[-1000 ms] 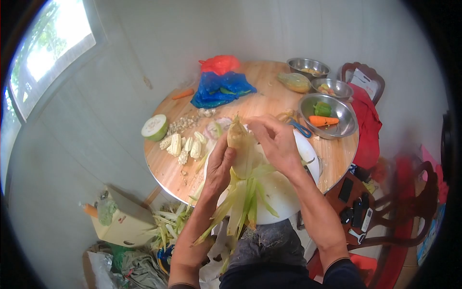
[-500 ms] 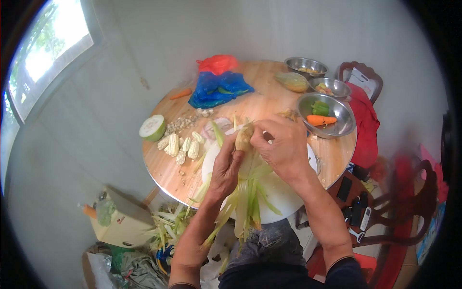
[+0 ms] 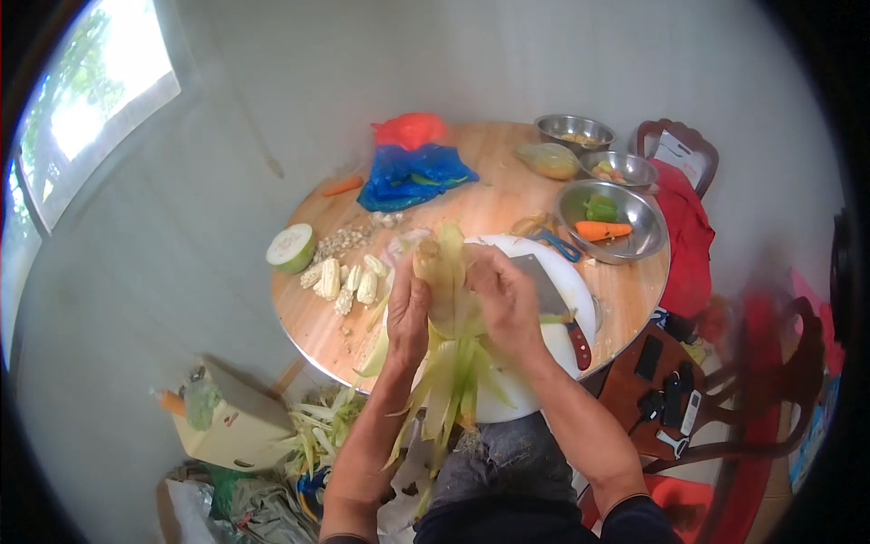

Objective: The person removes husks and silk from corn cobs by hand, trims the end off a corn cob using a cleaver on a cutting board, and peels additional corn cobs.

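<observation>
An ear of corn with its pale husk still around it stands between my hands, its stem end up and loose green leaves hanging below. My left hand is closed around its left side. My right hand has curled fingers pressed on the husk at its right side. Beneath is a round white cutting board. A wide-bladed cleaver with a dark red handle lies on the board, partly behind my right hand. Peeled corn pieces sit to the left on the wooden table.
A steel bowl holds a carrot and green pepper; two more bowls stand behind. Blue scissors lie at the board's far edge. A cut gourd, a blue bag and a carrot lie left. Husks pile below.
The corn has turned more upright and come lower, with the husk showing in front. My right hand has moved down and left, uncovering the cleaver and scissors.
</observation>
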Demonstrator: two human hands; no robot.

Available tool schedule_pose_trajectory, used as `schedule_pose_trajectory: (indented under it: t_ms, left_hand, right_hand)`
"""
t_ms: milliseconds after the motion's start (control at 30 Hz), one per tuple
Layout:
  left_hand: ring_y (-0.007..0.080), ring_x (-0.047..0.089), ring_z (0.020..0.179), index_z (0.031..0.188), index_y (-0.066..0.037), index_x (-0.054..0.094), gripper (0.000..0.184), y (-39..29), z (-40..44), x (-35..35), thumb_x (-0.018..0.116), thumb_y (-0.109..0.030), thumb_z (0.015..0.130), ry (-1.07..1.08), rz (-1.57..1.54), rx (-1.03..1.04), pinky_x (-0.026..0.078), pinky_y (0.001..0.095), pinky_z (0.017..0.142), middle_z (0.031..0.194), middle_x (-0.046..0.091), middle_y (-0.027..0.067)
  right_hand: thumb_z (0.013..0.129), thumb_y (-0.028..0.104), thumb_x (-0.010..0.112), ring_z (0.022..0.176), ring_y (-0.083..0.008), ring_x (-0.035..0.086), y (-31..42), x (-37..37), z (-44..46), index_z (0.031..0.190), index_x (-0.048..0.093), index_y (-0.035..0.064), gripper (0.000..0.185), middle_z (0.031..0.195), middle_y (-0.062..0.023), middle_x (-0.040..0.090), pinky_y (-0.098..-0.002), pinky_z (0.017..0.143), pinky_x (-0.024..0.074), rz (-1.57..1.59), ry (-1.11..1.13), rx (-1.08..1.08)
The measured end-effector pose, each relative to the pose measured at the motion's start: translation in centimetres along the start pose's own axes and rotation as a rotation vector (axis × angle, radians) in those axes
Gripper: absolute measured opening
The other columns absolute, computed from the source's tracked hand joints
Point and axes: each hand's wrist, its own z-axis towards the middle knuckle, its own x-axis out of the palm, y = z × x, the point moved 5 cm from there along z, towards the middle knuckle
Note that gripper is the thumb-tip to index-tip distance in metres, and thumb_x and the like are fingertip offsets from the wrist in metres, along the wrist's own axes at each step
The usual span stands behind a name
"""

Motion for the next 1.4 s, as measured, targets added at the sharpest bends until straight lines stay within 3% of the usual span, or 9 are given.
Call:
schedule_pose_trajectory:
  t_ms: [67,267,433,767,867,1067,1100,1233,1400]
  left_hand:
    - [0.0170,0.049,0.129,0.156,-0.004,0.033,0.056,0.0,-0.1,-0.1,0.042,-0.036,0.111,0.012,-0.019,-0.029,0.039,0.0305,0.109,0.142,0.051,0.0081]
    - [0.0176,0.054,0.122,0.146,-0.001,0.041,0.052,0.1,-0.1,-1.4,0.054,-0.032,0.106,-0.038,0.066,-0.069,0.044,0.0320,0.102,0.133,0.055,0.0066]
    - [0.0226,0.051,0.130,0.151,-0.001,0.039,0.071,-1.5,0.5,-2.6,0.074,-0.026,0.094,0.085,0.283,-0.019,0.039,0.0366,0.111,0.141,0.052,0.0108]
    - [0.0228,0.051,0.129,0.147,0.000,0.040,0.065,-2.6,1.1,-2.3,0.071,-0.020,0.094,0.028,0.088,-0.132,0.040,0.0369,0.111,0.137,0.054,0.0129]
    - [0.0204,0.057,0.120,0.137,0.000,0.048,0.049,-2.7,1.3,-2.6,0.067,-0.017,0.096,-0.124,0.286,-0.113,0.046,0.0356,0.103,0.125,0.060,0.0112]
    - [0.0169,0.065,0.087,0.112,-0.002,0.059,0.023,3.0,2.7,-8.5,0.067,-0.018,0.097,-0.371,-0.286,-0.188,0.054,0.0327,0.077,0.103,0.066,0.0076]
    - [0.0170,0.064,0.078,0.106,-0.002,0.061,0.020,3.2,2.6,-8.4,0.067,-0.019,0.096,-0.412,-0.197,-0.214,0.053,0.0329,0.071,0.095,0.067,0.0076]
    - [0.0185,0.061,0.060,0.092,-0.002,0.064,0.016,3.3,2.9,-8.3,0.068,-0.018,0.094,-0.511,0.048,-0.258,0.051,0.0344,0.057,0.073,0.064,0.0076]
    - [0.0208,0.061,0.059,0.090,-0.001,0.063,0.016,4.7,5.4,-13.8,0.069,-0.016,0.089,-0.552,0.005,-0.383,0.051,0.0363,0.055,0.071,0.064,0.0105]
  right_hand:
    - [0.094,0.021,0.073,0.086,-0.0112,0.064,1.2,1.2,-0.6,0.106,0.070,-0.0052,0.029,0.095,-0.0061,0.070,-0.0261,0.079,0.0522,-0.242,0.004,-0.280]
    - [0.093,0.018,0.073,0.091,-0.0112,0.064,-0.7,1.2,0.4,0.113,0.067,-0.0058,0.031,0.099,-0.0083,0.070,-0.0265,0.076,0.0520,-0.258,0.062,-0.059]
    - [0.099,0.015,0.064,0.093,-0.0100,0.062,-2.5,1.5,0.9,0.112,0.066,-0.0031,0.022,0.099,-0.0070,0.069,-0.0265,0.080,0.0506,-0.116,-0.003,-0.025]
    - [0.102,0.013,0.055,0.095,-0.0131,0.057,-5.5,3.0,0.1,0.117,0.061,-0.0033,0.023,0.103,-0.0061,0.064,-0.0286,0.085,0.0472,0.096,-0.183,-0.082]
    - [0.101,0.012,0.053,0.093,-0.0169,0.059,-7.1,3.1,0.6,0.113,0.061,-0.0020,0.019,0.100,-0.0077,0.063,-0.0287,0.084,0.0478,0.115,-0.262,-0.119]
    - [0.101,0.007,0.045,0.071,-0.0170,0.052,-9.6,-0.7,-1.4,0.092,0.053,0.0069,0.012,0.079,-0.0028,0.050,-0.0345,0.072,0.0495,0.690,-0.277,0.239]
    - [0.101,0.009,0.044,0.058,-0.0126,0.039,-8.4,0.5,-2.3,0.085,0.046,0.0105,0.017,0.068,0.0014,0.038,-0.0321,0.056,0.0403,0.670,-0.401,0.344]
    - [0.104,0.021,0.046,0.050,-0.0112,0.040,-10.0,0.1,-2.0,0.094,0.052,0.0107,0.016,0.073,0.0004,0.045,-0.0295,0.047,0.0351,0.637,-0.089,0.325]
    - [0.108,0.025,0.048,0.049,-0.0076,0.034,-7.0,-0.7,-7.9,0.088,0.049,0.0106,0.025,0.064,0.0036,0.037,-0.0271,0.046,0.0283,0.168,-0.166,0.343]
